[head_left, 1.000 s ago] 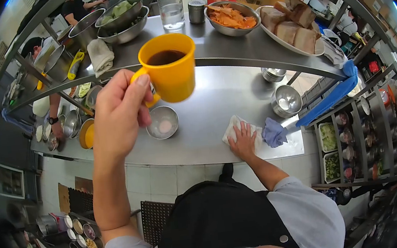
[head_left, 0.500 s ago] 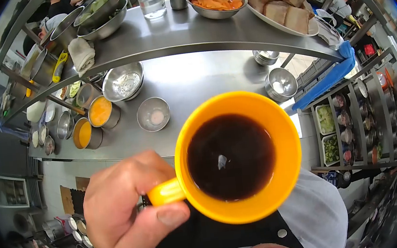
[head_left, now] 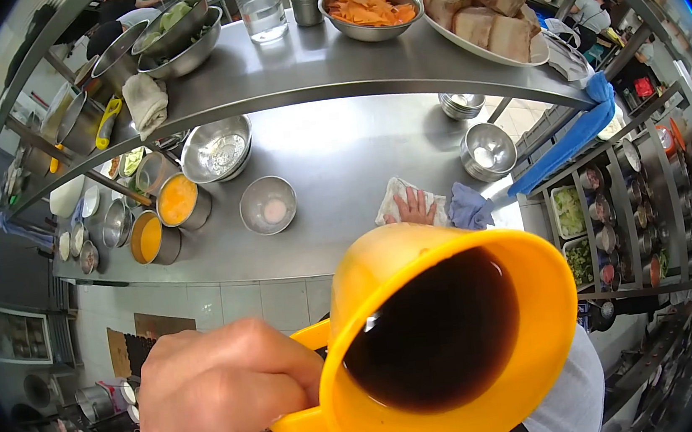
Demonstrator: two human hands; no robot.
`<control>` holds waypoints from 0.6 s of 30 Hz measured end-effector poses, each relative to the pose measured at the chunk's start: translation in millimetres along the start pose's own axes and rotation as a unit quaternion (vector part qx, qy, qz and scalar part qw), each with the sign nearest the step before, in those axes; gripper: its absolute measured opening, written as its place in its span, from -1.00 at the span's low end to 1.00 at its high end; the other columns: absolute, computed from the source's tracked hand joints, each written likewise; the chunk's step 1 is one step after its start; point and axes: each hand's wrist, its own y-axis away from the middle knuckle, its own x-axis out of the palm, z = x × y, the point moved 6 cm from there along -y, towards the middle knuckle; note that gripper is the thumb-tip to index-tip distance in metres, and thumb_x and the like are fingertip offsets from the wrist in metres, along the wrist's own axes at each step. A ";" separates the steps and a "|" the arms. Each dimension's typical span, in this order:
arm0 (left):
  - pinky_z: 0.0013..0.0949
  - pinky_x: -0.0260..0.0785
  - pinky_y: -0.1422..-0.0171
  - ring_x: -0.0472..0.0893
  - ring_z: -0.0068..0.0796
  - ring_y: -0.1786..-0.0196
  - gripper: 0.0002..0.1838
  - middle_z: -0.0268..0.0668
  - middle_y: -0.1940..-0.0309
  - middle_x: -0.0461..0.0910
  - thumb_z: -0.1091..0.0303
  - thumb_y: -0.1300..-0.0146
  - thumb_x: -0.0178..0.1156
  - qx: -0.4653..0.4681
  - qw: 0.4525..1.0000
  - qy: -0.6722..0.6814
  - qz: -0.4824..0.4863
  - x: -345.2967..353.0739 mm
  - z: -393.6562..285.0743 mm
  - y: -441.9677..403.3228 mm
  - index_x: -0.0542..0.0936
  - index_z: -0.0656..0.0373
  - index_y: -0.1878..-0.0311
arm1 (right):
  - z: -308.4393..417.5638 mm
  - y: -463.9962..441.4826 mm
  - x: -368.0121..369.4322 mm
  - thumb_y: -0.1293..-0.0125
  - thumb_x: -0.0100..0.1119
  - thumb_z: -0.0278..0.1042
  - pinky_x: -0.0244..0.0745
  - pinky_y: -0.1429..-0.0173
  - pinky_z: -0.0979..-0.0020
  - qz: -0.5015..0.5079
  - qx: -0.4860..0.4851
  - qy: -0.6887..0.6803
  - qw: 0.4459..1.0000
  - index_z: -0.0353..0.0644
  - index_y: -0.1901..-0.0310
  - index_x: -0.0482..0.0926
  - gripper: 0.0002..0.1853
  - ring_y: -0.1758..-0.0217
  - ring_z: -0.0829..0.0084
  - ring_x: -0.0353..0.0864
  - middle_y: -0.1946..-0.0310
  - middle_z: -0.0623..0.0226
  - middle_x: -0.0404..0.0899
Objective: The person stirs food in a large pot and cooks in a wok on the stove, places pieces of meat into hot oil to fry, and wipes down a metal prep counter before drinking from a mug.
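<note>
A yellow mug [head_left: 540,297] of dark liquid fills the lower middle, tilted so its rim faces the camera and close to the person's face. Its handle is gripped by my left hand [head_left: 230,397], fingers curled round it. My right hand [head_left: 414,207] lies flat with fingers spread on a white cloth [head_left: 389,197] on the steel counter; the mug hides its wrist and forearm. Just right of that cloth is a crumpled blue cloth [head_left: 469,205]. A small steel bowl [head_left: 268,205] with a little pale stuff at its bottom stands left of the hand.
On the raised shelf [head_left: 281,75] stand a bowl of orange shavings [head_left: 371,13], a platter of meat blocks [head_left: 477,21], a water jug [head_left: 264,18] and a towel [head_left: 145,103]. Pots of orange liquid [head_left: 178,201] stand left. A blue wrap [head_left: 562,143] hangs on the right post.
The mug has come from above the counter down and close to the face, and is now tipped further. My right hand, hidden half a second ago, shows again on the white cloth.
</note>
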 end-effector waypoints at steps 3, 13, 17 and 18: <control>-0.19 0.62 0.07 0.79 -0.12 0.20 -0.59 -0.03 0.18 0.72 0.08 -0.40 0.38 0.028 0.999 -0.017 -0.003 0.1 0.3 3.6 0.52 0.23 0.01 | -3.7 1.2 8.0 -0.42 0.07 0.23 -0.23 -0.59 -0.50 -0.006 -0.001 -0.014 1.000 0.01 -0.50 0.41 -0.28 -0.71 -0.11 -0.05 -0.63 0.06 0.14; -0.37 0.35 0.45 0.60 -0.38 0.48 -0.79 -0.17 0.36 0.70 0.33 -0.11 0.39 0.061 0.986 -0.096 -0.119 2.8 -1.2 21.2 0.60 0.18 0.24 | 12.7 4.0 -29.1 -0.45 0.05 0.23 -0.24 -0.60 -0.49 0.032 0.011 -0.026 0.999 0.00 -0.51 0.41 -0.29 -0.72 -0.10 -0.05 -0.63 0.07 0.14; -0.42 0.41 0.33 0.63 -0.37 0.38 -0.84 -0.13 0.33 0.68 0.38 -0.14 0.32 0.103 0.983 -0.024 -0.153 0.4 1.7 25.2 0.61 0.23 0.26 | 14.6 2.9 -30.9 -0.45 0.04 0.23 -0.26 -0.62 -0.45 0.035 0.018 -0.015 0.999 0.01 -0.51 0.41 -0.29 -0.73 -0.07 -0.07 -0.64 0.08 0.14; -0.40 0.44 0.30 0.64 -0.35 0.34 -0.84 -0.11 0.29 0.68 0.40 -0.17 0.31 0.107 0.987 -0.011 -0.118 0.8 2.4 25.1 0.62 0.25 0.22 | 14.8 2.8 -30.8 -0.45 0.04 0.24 -0.27 -0.63 -0.44 0.040 0.022 -0.012 0.999 0.02 -0.51 0.40 -0.29 -0.73 -0.06 -0.08 -0.64 0.08 0.13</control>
